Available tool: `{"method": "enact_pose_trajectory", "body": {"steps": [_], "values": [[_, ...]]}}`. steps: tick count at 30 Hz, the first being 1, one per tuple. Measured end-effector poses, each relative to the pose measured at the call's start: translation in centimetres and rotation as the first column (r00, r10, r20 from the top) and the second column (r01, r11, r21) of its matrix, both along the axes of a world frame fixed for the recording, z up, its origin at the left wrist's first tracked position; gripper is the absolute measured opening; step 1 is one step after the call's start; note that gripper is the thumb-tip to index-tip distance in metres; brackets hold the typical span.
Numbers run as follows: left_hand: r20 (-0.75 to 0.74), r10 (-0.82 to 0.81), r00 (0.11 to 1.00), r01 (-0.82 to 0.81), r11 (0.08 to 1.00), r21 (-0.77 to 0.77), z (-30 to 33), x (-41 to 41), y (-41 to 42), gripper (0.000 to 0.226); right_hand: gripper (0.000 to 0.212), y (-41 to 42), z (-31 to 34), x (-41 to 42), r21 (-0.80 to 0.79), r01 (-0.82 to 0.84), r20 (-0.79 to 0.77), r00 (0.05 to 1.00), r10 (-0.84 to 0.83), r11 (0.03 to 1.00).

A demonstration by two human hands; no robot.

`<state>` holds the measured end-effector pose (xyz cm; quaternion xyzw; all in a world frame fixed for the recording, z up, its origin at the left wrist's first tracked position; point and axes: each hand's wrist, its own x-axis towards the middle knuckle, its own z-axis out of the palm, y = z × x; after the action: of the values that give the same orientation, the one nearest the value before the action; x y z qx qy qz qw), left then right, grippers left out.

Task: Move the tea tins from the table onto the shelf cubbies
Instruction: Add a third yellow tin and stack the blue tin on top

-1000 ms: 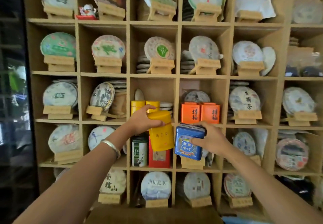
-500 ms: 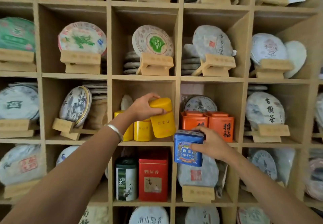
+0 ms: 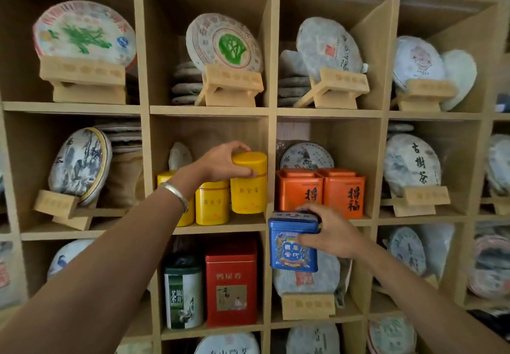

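Left hand [image 3: 220, 164] grips the yellow tin's [image 3: 249, 185] lid, seating it beside two matching tins [image 3: 212, 203]. Right hand [image 3: 328, 233] grips the blue tin [image 3: 292, 246] below the orange tins [image 3: 320, 192], awaiting placement.

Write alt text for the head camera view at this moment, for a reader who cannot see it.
A person's left hand grips a yellow tea tin by its lid, in a wooden shelf cubby beside two matching yellow tins. The right hand holds a blue tin in front of the shelf edge below two orange tins. Surrounding cubbies display wrapped tea cakes on wooden stands.
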<state>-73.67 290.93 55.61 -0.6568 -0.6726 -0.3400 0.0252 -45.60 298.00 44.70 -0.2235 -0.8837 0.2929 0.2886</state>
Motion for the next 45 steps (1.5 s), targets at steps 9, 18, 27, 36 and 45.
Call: {"method": "enact_pose_trajectory", "body": {"steps": [9,18,27,36,45], "values": [[-0.082,0.029,0.996,-0.038,0.993,-0.115,-0.5,-0.8,1.6,0.070,0.048,0.1,-0.3,-1.7,0.002,-0.016,0.006,1.000,0.016,1.000],[-0.077,0.021,0.997,-0.032,0.988,-0.150,-0.9,-1.5,2.9,0.074,0.048,0.9,-0.8,-2.4,-0.025,-0.010,-0.006,1.000,0.010,1.000],[-0.140,0.015,0.990,-0.054,0.959,-0.278,-0.9,-2.3,3.8,0.091,0.050,1.3,-1.2,-3.4,-0.028,-0.029,-0.018,0.999,0.028,0.999],[-0.180,0.044,0.983,-0.109,0.922,-0.373,-0.5,-2.0,4.2,0.093,0.049,1.2,-1.0,-3.9,-0.013,-0.016,-0.002,1.000,0.016,1.000],[-0.242,0.043,0.969,-0.116,0.948,-0.297,-0.7,-2.0,3.6,0.098,0.049,1.4,-0.7,-4.1,-0.018,-0.015,-0.016,1.000,0.014,1.000]]}}
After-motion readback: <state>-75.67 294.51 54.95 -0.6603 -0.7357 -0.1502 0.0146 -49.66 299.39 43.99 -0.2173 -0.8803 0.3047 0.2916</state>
